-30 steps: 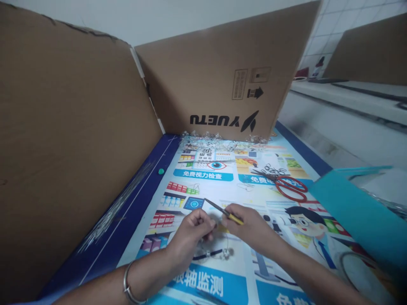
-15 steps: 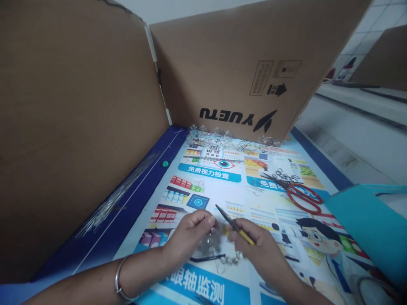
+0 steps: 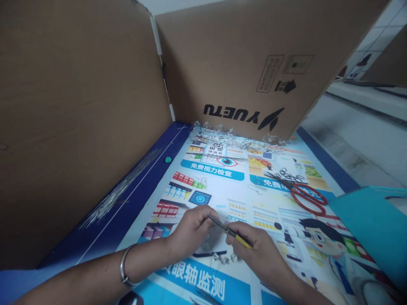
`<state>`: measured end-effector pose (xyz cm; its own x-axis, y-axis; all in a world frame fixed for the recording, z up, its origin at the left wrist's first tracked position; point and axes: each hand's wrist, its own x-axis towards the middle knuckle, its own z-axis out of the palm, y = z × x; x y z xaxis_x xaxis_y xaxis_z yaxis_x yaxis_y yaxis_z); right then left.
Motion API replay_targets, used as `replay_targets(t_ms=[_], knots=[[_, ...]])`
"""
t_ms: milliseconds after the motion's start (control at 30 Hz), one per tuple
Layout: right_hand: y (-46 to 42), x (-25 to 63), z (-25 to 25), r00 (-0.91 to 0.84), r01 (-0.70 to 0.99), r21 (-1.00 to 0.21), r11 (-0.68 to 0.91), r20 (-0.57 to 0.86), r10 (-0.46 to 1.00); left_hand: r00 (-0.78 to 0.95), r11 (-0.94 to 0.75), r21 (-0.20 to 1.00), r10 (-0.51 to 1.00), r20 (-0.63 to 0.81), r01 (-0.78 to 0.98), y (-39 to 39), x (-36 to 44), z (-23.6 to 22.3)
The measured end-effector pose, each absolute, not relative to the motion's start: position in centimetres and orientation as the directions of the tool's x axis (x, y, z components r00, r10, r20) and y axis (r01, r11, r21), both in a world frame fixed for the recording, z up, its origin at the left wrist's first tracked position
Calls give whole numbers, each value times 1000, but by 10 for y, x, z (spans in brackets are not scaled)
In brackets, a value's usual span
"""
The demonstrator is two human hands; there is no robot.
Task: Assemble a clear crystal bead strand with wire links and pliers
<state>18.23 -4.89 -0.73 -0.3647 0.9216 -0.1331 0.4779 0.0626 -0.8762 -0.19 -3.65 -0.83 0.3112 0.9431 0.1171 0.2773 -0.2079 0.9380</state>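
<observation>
My left hand (image 3: 190,231), with a metal bangle on its wrist, is closed in a pinch on a strand of clear beads (image 3: 208,245). The strand hangs down blurred below the fingers, and its pinched end is mostly hidden. In my right hand (image 3: 256,245) is a pair of pliers (image 3: 243,241) with yellow handles. The dark, narrow jaws point up and left, and their tip is at my left fingertips. Whether the jaws grip anything I cannot tell. Silvery-clear beads (image 3: 226,257) and thin wire lie on the printed sheet just below and between my hands.
Red-handled scissors (image 3: 308,198) lie at the right beside dark rings (image 3: 288,174). Thin wires (image 3: 122,186) run along the left edge near a green lump (image 3: 168,159). Clear beaded pieces (image 3: 219,134) line the back cardboard wall (image 3: 235,63). A teal case (image 3: 369,224) stands at right.
The pliers' tip has moved left and down, from apart to right at my left fingertips. My left hand keeps its pinch. The view has shifted slightly.
</observation>
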Motion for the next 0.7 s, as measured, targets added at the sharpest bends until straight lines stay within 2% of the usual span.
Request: replay_targets(t_ms=[200,333,467,700], knots=[[-50,183,-5,-384,490,-865,103,-108,917,232,-106,964,971,48,242,-39,0,-6],[-47,197,-1,-384,618,-743,258,1,923,166,-103,963,984,63,248,-35,-2,-4],[-44,214,-3,-455,676,-632,378,45,889,167,-166,946,978,122,280,-32,-4,-3],[-45,222,-8,-535,653,-586,480,92,840,267,-357,853,926,268,380,-32,-7,-4]])
